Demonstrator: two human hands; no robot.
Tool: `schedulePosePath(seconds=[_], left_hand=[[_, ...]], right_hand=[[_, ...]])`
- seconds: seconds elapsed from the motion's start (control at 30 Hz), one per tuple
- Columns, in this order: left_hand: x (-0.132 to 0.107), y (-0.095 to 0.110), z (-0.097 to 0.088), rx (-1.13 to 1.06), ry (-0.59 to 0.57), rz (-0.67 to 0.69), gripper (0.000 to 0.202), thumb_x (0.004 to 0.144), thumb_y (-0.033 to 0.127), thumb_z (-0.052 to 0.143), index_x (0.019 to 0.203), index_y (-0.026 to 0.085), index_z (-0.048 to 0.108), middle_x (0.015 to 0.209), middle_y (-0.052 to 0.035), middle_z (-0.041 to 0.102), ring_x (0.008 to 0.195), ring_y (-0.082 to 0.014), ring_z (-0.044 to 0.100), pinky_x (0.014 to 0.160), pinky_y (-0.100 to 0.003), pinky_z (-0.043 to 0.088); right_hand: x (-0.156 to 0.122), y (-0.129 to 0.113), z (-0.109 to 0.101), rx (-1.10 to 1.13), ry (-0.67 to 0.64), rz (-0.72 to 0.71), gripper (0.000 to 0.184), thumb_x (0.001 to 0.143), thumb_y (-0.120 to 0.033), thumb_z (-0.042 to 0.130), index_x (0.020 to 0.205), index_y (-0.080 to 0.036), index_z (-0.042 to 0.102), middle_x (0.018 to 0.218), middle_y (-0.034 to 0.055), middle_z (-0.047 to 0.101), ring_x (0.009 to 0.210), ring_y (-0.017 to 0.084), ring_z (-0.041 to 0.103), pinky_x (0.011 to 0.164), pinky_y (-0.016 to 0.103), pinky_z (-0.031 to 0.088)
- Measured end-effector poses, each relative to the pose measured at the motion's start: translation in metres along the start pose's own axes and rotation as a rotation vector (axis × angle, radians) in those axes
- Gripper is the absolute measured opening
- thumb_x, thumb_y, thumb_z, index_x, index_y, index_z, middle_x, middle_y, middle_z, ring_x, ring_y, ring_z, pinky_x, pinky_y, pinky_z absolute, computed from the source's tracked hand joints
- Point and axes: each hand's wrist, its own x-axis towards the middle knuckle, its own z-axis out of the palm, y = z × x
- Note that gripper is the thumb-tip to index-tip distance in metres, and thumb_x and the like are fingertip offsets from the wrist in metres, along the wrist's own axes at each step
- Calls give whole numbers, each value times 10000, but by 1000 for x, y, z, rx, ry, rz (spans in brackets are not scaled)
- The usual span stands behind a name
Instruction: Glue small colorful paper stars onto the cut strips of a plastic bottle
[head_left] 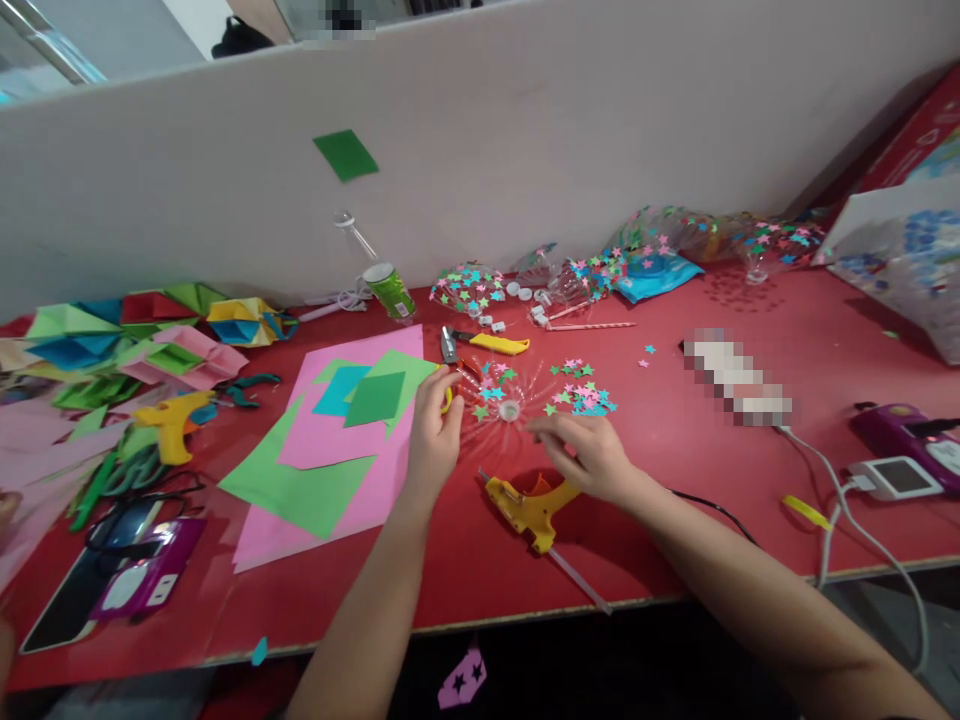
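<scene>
A clear plastic bottle piece (508, 411), cut into thin spread strips, lies on the red table with a few paper stars on its strips. At its left edge is my left hand (436, 430), its fingers curled at the strip ends. My right hand (589, 455) hovers on the other side, thumb and fingertips pinched together; whatever is between them is too small to make out. Just below lies a yellow hot glue gun (534, 508) with a glue stick (581, 580) sticking out. Loose coloured stars (589, 392) are heaped beyond my right hand.
Pink and green paper sheets (315, 500) lie to the left, with folded paper shapes (172, 355) farther left. Pliers (448, 345) and a yellow cutter (499, 344) lie behind the plastic. Star-covered plastic pieces (469, 288) line the wall. White cables (840, 500) run at right.
</scene>
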Motion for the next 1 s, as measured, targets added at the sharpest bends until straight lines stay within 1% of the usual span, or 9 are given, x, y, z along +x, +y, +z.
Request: schedulePosePath(seconds=[0.07,0.13,0.2,0.27,0.4,0.53,0.6,0.87,1.0], left_hand=[[-4,4,-4,6,37,-12,290,946,360,492,1185,223,581,1310,-120,552,1288,-253,490,1088,-467,409],[-8,7,-8,19,-20,33,417,929,445,516,1282,223,522,1377,-142,491,1337,-281,437,1095,-492,394],[-12,9,-9,61,-108,127,618,886,517,561,1411,236,397,1497,-164,355,1425,-323,311,1134,-547,327],[-15,12,-6,142,-144,214,806,816,535,651,1479,259,285,1564,-170,235,1465,-360,209,1161,-597,250],[-20,16,4,279,-119,253,954,741,399,766,1503,282,205,1566,-179,216,1457,-384,219,1162,-634,219],[-20,14,6,278,-134,204,930,762,306,752,1503,274,192,1552,-184,242,1455,-363,244,1162,-609,257],[-19,10,4,263,-115,185,873,785,286,729,1493,270,218,1540,-183,267,1450,-352,261,1159,-592,280],[-14,-5,-3,199,-27,151,695,857,267,648,1460,242,303,1485,-181,365,1418,-322,330,1153,-554,324],[-12,-2,-9,91,-29,140,647,853,175,589,1447,244,342,1462,-150,409,1400,-287,367,1157,-512,340]], right_hand=[[4,11,-8,-77,140,163,227,922,-163,437,1032,-193,633,816,40,699,693,141,639,650,243,481],[8,28,-18,-195,206,330,218,900,-160,461,1016,-190,643,909,65,703,765,170,642,711,279,490],[11,46,-26,-341,166,420,184,873,-161,500,954,-186,663,951,89,698,866,218,633,791,330,483],[11,62,-30,-455,53,469,142,850,-172,538,885,-176,675,925,113,698,904,266,619,835,384,469],[7,72,-21,-440,-42,443,148,826,-150,555,896,-160,685,954,136,705,901,286,619,838,415,474],[7,61,-7,-360,-100,349,336,848,-98,476,1136,-184,628,1153,99,685,1068,238,608,935,377,474],[7,55,-3,-293,-113,305,376,850,-84,452,1181,-186,599,1173,99,679,1100,226,604,950,370,476],[7,40,-5,-96,-139,298,352,786,-46,435,1019,-194,654,904,55,740,862,194,669,813,325,509],[8,47,-16,-226,-38,418,379,766,-57,441,1041,-208,654,868,27,738,812,179,666,766,290,497]])
